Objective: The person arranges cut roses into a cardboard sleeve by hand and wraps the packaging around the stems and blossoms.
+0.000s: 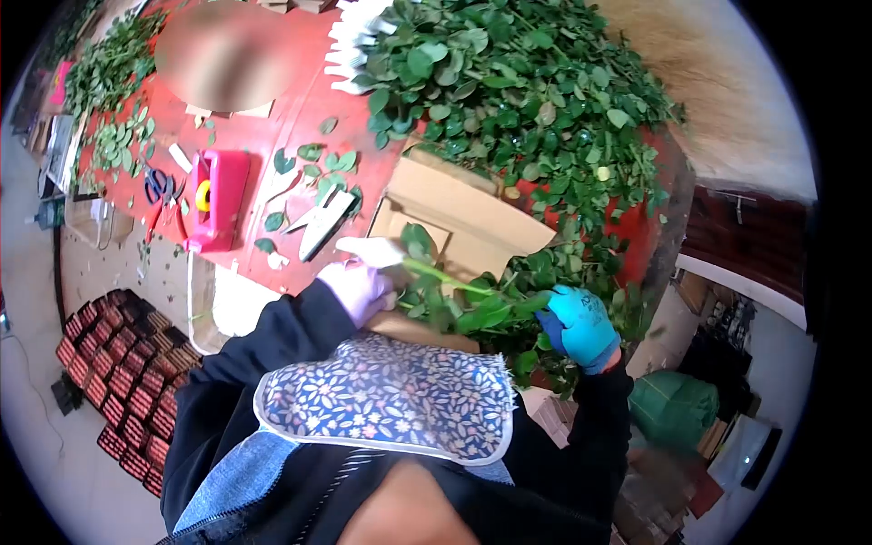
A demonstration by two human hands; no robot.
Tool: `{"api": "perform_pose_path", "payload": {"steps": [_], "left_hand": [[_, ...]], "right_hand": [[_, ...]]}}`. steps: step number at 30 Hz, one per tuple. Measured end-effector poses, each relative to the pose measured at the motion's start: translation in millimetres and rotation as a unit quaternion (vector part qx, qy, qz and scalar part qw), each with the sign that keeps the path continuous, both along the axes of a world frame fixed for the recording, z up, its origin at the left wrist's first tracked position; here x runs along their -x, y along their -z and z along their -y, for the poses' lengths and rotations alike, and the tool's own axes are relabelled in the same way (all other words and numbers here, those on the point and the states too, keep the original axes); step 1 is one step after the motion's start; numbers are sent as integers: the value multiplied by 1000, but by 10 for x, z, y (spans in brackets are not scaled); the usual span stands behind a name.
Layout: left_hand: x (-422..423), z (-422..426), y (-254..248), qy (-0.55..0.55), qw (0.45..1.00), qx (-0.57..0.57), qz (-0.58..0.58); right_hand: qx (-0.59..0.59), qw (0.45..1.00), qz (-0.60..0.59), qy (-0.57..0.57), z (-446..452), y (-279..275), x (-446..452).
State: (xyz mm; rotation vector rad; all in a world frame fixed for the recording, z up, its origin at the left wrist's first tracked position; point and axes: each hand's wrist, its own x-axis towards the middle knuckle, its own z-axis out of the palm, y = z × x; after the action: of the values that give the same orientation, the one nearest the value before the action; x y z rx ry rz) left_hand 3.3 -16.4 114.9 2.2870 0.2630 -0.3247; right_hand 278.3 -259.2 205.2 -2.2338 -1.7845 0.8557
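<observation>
My left hand (pixel 357 289), in a pale purple glove, is closed around the stem end of a leafy green stem (pixel 451 279), beside a white sleeve-like piece (pixel 371 250). At the stem's leafy end is my right hand (pixel 581 327), in a turquoise glove, its fingers curled against the leaves. Both hands are over the near edge of an open cardboard box (pixel 468 213). A silver stapler-like tool (pixel 327 222) lies on the red table left of the box. Leaves hide part of the box's inside.
A large heap of leafy stems (pixel 527 82) covers the far right of the red table (pixel 282 118). To the left stand a pink tape dispenser (pixel 221 195) and scissors (pixel 158 185). White bundled pieces (pixel 350 45) lie at the back. Stacked dark red items (pixel 127 381) are on the floor.
</observation>
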Motion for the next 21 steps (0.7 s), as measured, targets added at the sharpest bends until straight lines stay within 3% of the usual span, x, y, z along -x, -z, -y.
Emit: {"api": "perform_pose_path", "payload": {"steps": [2,4,7,10,11,15,21], "left_hand": [[15,9,18,-7,998,-27,51],[-28,20,-39,5,1000,-18,11],[-28,16,-27,-38,994,36,99],[-6,13,-62,-67,997,-2,48],[-9,23,-78,-80,990,18,111],[-53,36,-126,-24,994,-63,81],[-115,-10,-124,15,998,-47,45]], "right_hand": [[19,1000,1,16,426,366,-75],[41,999,-6,27,609,480,-82],[64,998,8,24,669,529,-27],[94,995,34,15,593,493,-4],[90,995,44,15,568,489,10],[75,996,53,8,472,563,86],[148,987,55,9,464,749,100]]}}
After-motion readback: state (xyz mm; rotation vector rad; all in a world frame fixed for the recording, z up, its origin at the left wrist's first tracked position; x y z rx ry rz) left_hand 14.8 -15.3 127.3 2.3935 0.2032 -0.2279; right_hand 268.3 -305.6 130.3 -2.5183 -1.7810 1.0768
